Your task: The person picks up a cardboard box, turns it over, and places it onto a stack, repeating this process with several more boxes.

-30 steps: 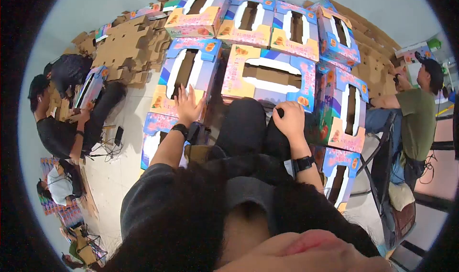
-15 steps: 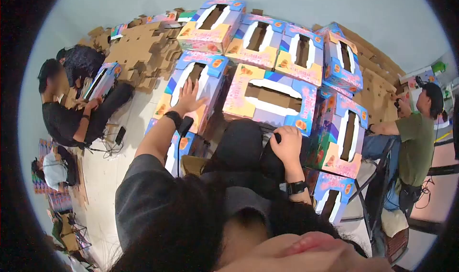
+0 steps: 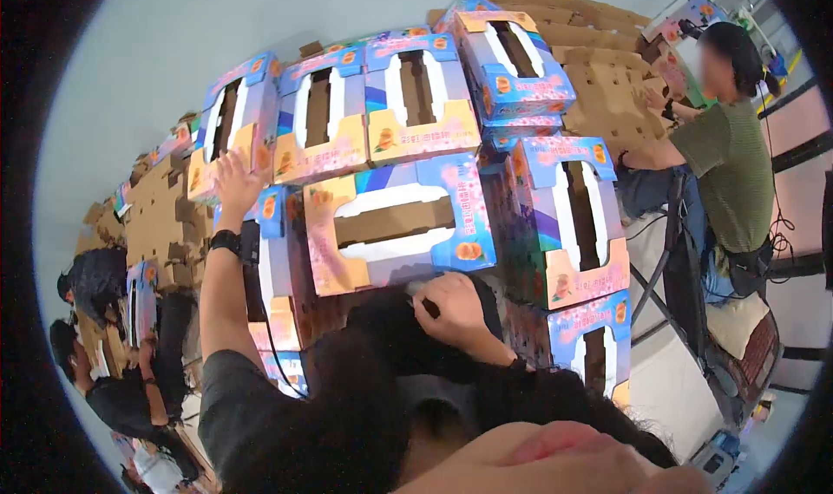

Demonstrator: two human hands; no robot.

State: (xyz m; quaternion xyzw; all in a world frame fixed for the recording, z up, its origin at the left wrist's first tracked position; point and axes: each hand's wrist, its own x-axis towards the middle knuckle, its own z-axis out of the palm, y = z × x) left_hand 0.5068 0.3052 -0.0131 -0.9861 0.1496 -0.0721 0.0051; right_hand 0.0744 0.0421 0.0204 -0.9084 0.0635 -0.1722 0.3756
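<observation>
Since the earlier frame, our left hand [image 3: 238, 184] has shifted from the nearer box [image 3: 276, 264] to the back-left box [image 3: 248, 123], at the left end of the rear row. We judge the step in hand a reach; lifting there would call for curled fingers. That arm stretches nearly straight, fingers spread over the box's front. Our right hand [image 3: 455, 310] curls near the sideways box [image 3: 390, 201], arm bent; we cannot tell whether it pinches anything.
</observation>
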